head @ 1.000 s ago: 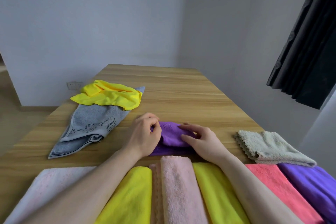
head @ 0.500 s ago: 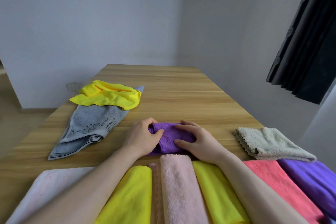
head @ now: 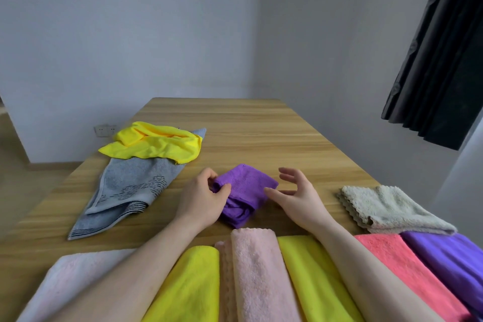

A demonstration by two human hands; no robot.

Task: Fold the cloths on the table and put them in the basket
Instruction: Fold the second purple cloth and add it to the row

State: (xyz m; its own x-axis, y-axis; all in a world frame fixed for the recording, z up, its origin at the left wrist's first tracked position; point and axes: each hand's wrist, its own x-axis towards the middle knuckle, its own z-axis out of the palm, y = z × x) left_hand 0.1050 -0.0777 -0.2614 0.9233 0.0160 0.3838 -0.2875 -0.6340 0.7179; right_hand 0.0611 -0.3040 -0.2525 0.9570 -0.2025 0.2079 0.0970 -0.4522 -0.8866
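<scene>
Pinching folded purple cloth point(head: 244, 185), left hand point(head: 202, 200).

Grey walls point(head: 130, 34), dark curtain point(head: 444, 60)

Plain room: wooden table point(head: 261, 133), dark curtain point(head: 444, 60)

Evenly, softly lit by cool diffuse daylight; no glare. Only faint shadows under the folded purple microfibre cloth point(head: 244, 191) on the pale wooden table point(head: 261, 133). Wide-angle bending toward edges; slightly soft, smeared detail throughout.
</scene>
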